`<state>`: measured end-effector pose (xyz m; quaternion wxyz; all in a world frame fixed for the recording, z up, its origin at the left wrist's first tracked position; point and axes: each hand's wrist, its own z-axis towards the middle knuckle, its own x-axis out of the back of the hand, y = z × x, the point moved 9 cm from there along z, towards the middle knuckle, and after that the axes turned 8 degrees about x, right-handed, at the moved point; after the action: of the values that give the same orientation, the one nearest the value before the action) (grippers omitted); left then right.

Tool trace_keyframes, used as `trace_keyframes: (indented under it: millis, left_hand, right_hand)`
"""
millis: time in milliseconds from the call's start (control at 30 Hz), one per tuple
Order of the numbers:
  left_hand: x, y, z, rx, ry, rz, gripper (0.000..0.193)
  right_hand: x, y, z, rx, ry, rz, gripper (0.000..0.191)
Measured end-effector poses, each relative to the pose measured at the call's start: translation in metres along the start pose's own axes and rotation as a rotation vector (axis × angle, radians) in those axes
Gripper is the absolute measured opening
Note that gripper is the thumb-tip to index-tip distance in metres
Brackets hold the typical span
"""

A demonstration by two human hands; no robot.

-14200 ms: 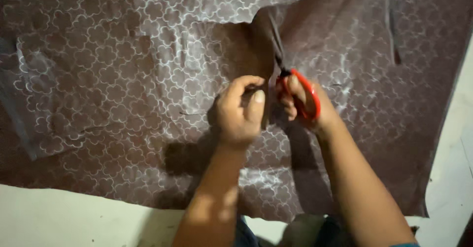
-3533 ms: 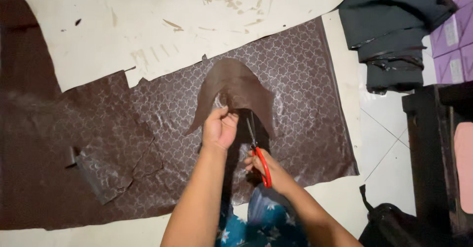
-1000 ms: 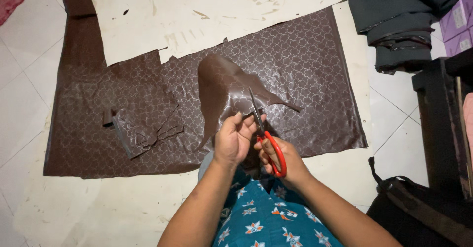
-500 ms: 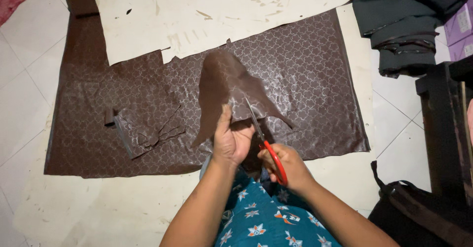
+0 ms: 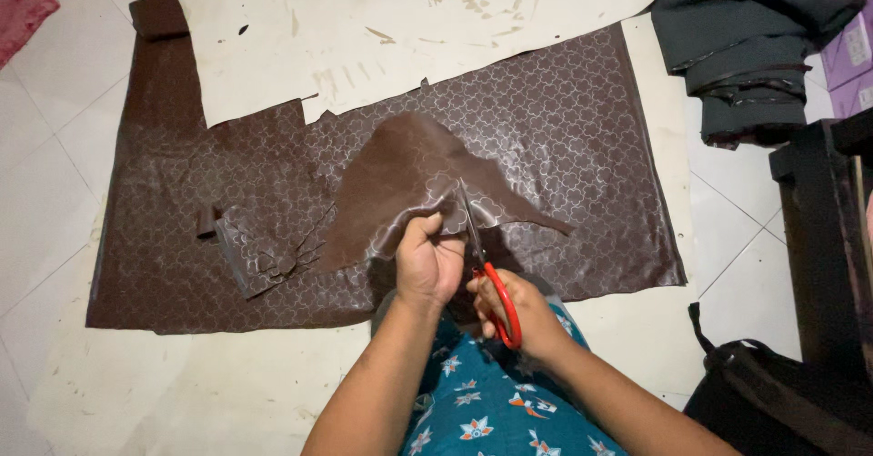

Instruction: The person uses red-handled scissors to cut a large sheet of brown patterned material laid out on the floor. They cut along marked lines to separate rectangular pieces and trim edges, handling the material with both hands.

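Tightly, left fingers (image 5: pixel 435 238) clench brown fabric (image 5: pixel 400 179); right fingers (image 5: pixel 486 297) grip red scissors (image 5: pixel 496 297).

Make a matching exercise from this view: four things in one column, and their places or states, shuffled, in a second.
Things:
1. scissors
2. dark folded fabric
3. black bag
4. left hand

Places or states:
A. lower right on the floor
B. gripping the lifted brown patterned sheet
C. red handles, in the right hand
D. piled at upper right

Pairs: 1-C, 2-D, 3-A, 4-B
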<state>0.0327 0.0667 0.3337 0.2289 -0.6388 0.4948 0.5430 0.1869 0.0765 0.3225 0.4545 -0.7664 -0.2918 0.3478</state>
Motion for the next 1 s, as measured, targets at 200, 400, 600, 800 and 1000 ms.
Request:
trace_keyframes:
  millis: [200, 400, 600, 800, 1000]
  left_hand:
    - [-0.003, 0.004, -0.003, -0.001, 0.017, 0.027, 0.028]
    - [0.011, 0.017, 0.0, -0.074, 0.023, 0.024, 0.024]
    - [0.012, 0.022, 0.004, -0.044, -0.028, 0.054, 0.02]
    - [0.001, 0.007, -0.005, 0.071, -0.064, 0.109, 0.033]
    - [0.006, 0.019, -0.006, -0.008, -0.012, 0.107, 0.034]
  right_hand:
    - [-0.013, -0.008, 0.002, -0.034, -0.07, 0.148, 0.052]
    - [-0.023, -0.016, -0.007, -0.065, -0.101, 0.247, 0.056]
    - [-0.03, -0.021, -0.011, -0.113, -0.107, 0.279, 0.054]
    - [-0.03, -0.027, -0.001, -0.072, -0.102, 0.238, 0.054]
    - [-0.036, -0.024, -0.003, -0.105, -0.116, 0.272, 0.055]
